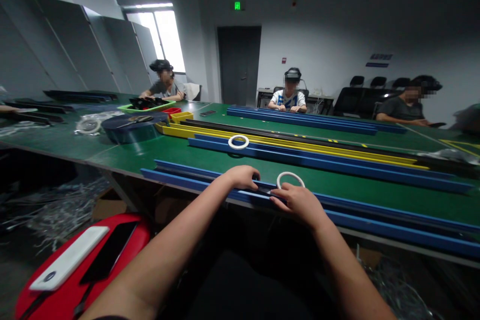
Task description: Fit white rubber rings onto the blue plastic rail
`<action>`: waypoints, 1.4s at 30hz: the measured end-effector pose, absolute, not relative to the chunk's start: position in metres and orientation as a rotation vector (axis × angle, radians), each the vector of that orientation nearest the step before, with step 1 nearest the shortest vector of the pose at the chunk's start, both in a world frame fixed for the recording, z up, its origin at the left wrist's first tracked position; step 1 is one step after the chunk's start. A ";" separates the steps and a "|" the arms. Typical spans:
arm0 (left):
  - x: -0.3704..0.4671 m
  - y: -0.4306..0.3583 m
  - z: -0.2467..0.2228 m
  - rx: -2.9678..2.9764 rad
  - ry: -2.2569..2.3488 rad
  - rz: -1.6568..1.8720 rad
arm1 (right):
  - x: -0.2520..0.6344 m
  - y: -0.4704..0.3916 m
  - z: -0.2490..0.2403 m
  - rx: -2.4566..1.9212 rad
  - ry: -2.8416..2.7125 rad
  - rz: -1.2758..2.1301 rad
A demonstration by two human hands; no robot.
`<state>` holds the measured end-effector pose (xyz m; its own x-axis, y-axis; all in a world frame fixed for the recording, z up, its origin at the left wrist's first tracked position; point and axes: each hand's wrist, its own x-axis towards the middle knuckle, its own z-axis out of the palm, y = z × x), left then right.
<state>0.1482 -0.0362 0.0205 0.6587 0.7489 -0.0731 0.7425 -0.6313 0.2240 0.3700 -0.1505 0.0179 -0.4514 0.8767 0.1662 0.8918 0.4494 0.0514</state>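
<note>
My left hand (243,176) reaches into the near blue channel rail (187,178), its fingers curled downward. The fingertips are partly hidden, and what they pinch, if anything, is not clear. Close to its right, my right hand (300,203) is closed over the same rail, thumb and forefinger toward the front wall. A thin white roll of tape (290,174) rises tilted behind its fingers, which hide the roll's lower edge and appear to hold it. Between the hands, a small pale patch shows inside the channel.
A second white tape roll (238,142) lies on another blue rail (318,160). Behind are a yellow rail (300,145), black strips and more blue rails (300,121). A large dark roll (129,129) stands left. Several people sit around the green table (168,152). Phones rest on a red stool (123,230).
</note>
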 end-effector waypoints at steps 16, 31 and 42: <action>0.147 -0.036 0.021 2.634 1.223 0.047 | 0.370 -0.151 0.017 -1.547 -2.575 -0.233; 0.147 -0.035 0.019 2.636 1.219 0.036 | 0.370 -0.152 0.017 -1.537 -2.568 -0.231; 0.146 -0.033 0.017 2.634 1.208 0.048 | 0.369 -0.152 0.017 -1.546 -2.567 -0.258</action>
<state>0.1463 -0.0331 0.0174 0.6572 0.7504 -0.0706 0.7423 -0.6283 0.2327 0.3689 -0.1515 0.0166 -0.4652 0.8619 0.2017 0.8848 0.4595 0.0774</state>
